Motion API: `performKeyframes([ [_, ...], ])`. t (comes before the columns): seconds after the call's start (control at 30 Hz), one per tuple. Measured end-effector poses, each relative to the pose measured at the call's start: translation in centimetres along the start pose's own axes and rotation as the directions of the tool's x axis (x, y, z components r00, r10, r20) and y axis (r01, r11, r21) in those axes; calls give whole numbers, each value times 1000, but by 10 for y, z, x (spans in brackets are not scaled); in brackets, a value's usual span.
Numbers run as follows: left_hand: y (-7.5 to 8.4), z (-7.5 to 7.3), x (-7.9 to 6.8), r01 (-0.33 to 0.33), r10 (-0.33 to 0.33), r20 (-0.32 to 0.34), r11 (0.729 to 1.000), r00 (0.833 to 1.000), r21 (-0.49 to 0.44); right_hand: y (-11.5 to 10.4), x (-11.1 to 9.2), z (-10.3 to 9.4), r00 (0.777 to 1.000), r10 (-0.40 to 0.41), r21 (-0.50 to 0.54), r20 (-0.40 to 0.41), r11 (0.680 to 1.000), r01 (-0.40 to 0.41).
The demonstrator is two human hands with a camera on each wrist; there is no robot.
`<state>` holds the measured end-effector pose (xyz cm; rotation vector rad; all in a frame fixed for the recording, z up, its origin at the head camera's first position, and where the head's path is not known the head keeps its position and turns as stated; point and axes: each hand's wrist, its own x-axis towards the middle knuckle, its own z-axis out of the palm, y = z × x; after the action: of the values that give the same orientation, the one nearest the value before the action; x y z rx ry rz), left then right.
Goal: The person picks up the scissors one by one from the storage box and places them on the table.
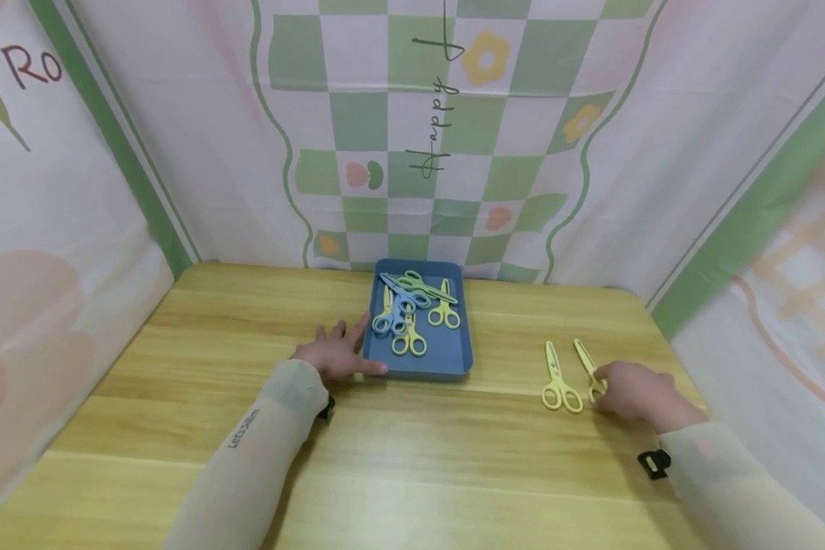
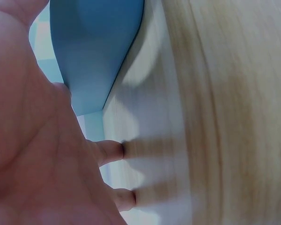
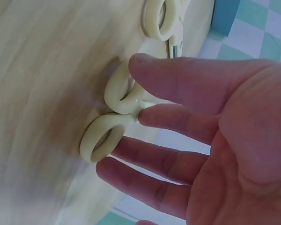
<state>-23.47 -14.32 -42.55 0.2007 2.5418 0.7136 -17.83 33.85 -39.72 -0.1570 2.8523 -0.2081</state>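
Observation:
In the head view my left hand (image 1: 333, 357) lies spread at the near left corner of a blue tray (image 1: 419, 368), thumb along its front edge and index finger by its left side. The left wrist view shows the tray wall (image 2: 96, 51) beside that palm. Far right, my right hand (image 1: 635, 391) is over the handles of yellow scissors (image 1: 584, 359) lying on the table. Up close, its thumb and extended fingers touch or nearly touch the handle loops (image 3: 96, 140). Other yellow scissors (image 1: 554, 374) lie just left of these.
Inside the tray are several scissors: blue ones (image 1: 399, 302), green ones (image 1: 419, 286) and yellow ones (image 1: 444, 309), some overlapping. The wooden table (image 1: 412, 458) backs onto a printed curtain (image 1: 419, 130), with cloth at both sides.

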Motion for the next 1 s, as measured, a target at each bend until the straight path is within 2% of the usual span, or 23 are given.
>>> performKeyframes([
  [0.23,0,0,1,-2,2,3,1000,1000,-3,0,1,6,1000,16,-10,-15,1000,-16],
  [1.0,-2,0,3,3,-3,5,1000,1000,-6,-9,-7,2,999,47,-6,5,999,-47],
])
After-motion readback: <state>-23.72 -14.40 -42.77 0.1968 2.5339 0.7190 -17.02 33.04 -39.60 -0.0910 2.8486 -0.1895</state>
